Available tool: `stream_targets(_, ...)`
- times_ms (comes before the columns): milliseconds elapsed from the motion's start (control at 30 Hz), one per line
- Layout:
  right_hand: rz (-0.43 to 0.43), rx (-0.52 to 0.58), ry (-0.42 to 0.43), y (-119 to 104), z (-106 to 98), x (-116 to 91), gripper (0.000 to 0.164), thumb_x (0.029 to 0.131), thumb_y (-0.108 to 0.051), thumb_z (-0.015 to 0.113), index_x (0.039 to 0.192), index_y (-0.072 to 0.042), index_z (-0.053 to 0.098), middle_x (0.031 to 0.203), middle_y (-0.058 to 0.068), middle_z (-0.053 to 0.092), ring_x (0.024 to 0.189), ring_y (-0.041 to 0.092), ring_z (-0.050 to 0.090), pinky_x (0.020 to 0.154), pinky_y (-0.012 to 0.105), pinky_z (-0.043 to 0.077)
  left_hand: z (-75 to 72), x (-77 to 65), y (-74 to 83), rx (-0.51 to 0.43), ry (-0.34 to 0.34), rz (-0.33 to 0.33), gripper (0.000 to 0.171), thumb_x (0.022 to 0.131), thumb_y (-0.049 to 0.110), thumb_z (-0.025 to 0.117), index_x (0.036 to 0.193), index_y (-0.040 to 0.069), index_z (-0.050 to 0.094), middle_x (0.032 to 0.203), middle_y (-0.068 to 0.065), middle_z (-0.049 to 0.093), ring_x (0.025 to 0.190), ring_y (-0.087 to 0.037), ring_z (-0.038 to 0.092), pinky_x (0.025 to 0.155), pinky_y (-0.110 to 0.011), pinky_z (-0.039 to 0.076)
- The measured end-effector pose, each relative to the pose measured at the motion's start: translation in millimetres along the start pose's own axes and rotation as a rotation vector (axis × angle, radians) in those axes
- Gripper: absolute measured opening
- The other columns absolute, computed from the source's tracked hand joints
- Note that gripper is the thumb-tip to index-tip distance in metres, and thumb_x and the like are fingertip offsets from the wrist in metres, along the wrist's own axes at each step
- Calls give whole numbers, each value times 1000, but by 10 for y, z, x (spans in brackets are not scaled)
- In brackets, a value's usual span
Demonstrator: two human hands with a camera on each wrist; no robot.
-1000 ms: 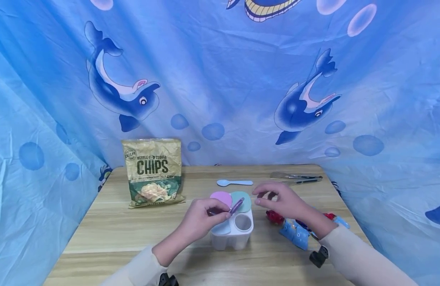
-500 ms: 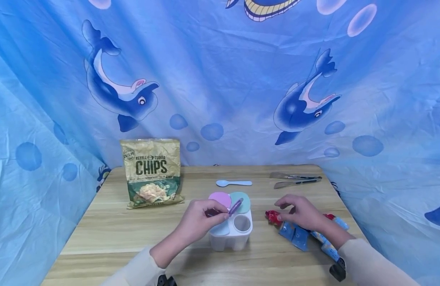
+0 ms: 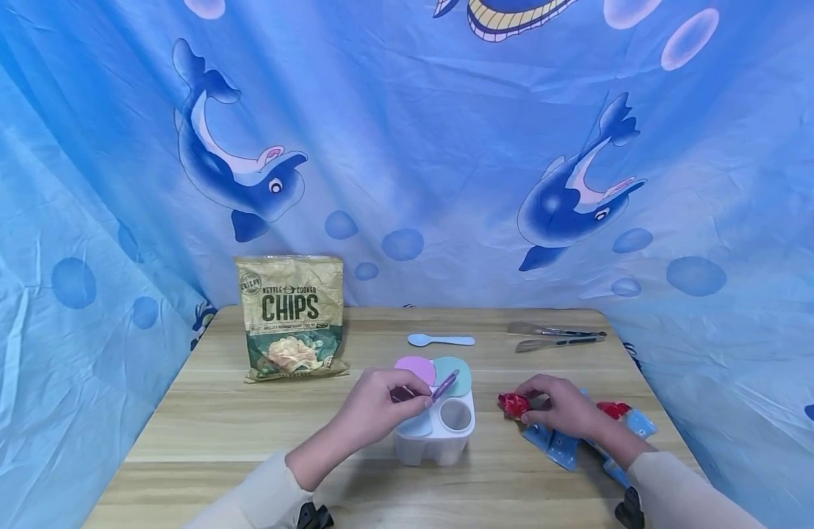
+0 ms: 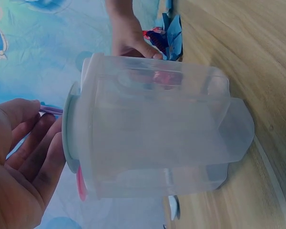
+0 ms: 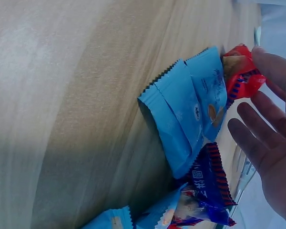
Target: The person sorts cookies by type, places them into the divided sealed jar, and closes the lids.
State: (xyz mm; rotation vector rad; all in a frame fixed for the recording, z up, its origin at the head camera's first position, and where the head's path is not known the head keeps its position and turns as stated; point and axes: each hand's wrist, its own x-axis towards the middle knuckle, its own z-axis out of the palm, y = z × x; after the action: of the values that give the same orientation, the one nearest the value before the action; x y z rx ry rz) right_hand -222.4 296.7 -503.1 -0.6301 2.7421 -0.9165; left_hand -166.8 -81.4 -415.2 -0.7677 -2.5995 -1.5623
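Observation:
My left hand (image 3: 383,402) pinches a small purple lid (image 3: 446,384) between thumb and fingers, tilted above a white container (image 3: 435,450). On top of this container are a pink lid (image 3: 415,369), a teal lid (image 3: 458,376) and a light blue lid (image 3: 416,425); the front right compartment stands uncovered. The left wrist view shows the container's translucent side (image 4: 152,124) close beside that hand. To the right, my right hand (image 3: 562,405) pinches a red-wrapped snack packet (image 5: 245,71) between thumb and forefinger, its other fingers spread.
Blue snack packets (image 5: 174,119) and a dark blue one (image 5: 207,176) lie beneath and beside the right hand. A standing chips bag (image 3: 291,323) is at the back left. Behind the container lie a light blue spoon (image 3: 441,340) and tongs (image 3: 559,339).
My right hand has moved right and down from beside the container to the packets and taken hold of the red one. The left hand stays over the container with the purple lid.

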Motion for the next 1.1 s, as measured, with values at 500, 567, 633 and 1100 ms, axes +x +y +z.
stream_targets(500, 32, -50, 4, 36, 91, 37, 41, 83, -25, 86, 119, -24, 67, 112, -9, 70, 105, 15, 69, 80, 31, 61, 3, 10, -7, 1, -2, 2, 5, 89, 14, 78, 94, 16, 80, 86, 8, 76, 77, -4, 69, 71, -23, 59)
stream_targets(567, 32, -53, 11, 39, 93, 40, 40, 82, -25, 86, 118, -24, 68, 111, -9, 71, 104, 14, 69, 80, 32, 61, 4, 10, -9, 3, -2, 5, 5, 89, 14, 78, 93, 16, 80, 86, 8, 76, 78, -4, 69, 71, -23, 59)
stream_targets(633, 44, -58, 15, 43, 95, 43, 40, 82, -27, 86, 118, -27, 68, 110, -11, 70, 103, 12, 68, 81, 29, 60, 6, 10, -10, 2, -5, 7, 5, 89, 13, 78, 93, 16, 80, 86, 8, 77, 78, -4, 69, 72, -23, 60)
stream_targets(1100, -132, 32, 171, -344, -157, -2, 35, 88, -25, 83, 120, -25, 70, 109, -11, 72, 96, 11, 67, 71, 27, 58, -6, 5, -5, 9, -18, 6, 5, 89, 14, 77, 94, 16, 79, 87, 9, 76, 79, -5, 69, 73, -23, 59)
